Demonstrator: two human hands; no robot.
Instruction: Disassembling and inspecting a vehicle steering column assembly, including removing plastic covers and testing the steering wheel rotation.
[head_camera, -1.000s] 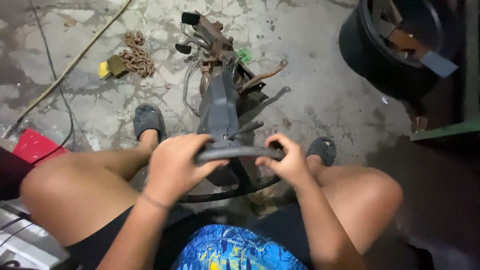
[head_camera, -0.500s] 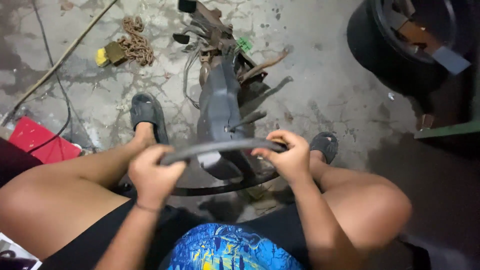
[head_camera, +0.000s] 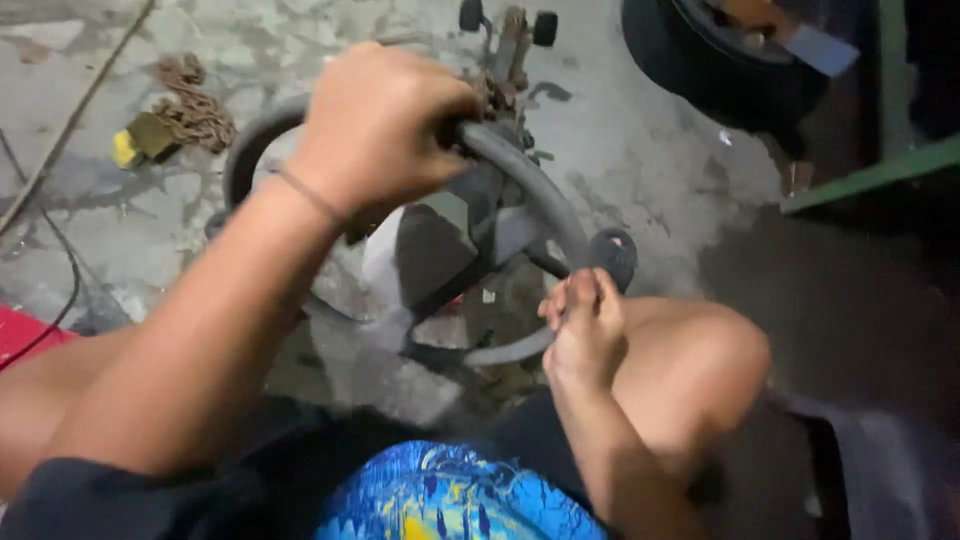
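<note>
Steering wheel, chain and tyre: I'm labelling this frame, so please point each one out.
Steering wheel (head_camera: 545, 195): head view, on the grey rim right of the left hand's (head_camera: 375, 125) grip.
Chain (head_camera: 195, 105): head view, on the rusty heap's middle.
Tyre (head_camera: 700, 70): head view, on its black sidewall.

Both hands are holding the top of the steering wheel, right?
Not quite. The head view shows only the left hand gripping the top of the steering wheel; the right hand holds its lower rim, near the knee.
</note>
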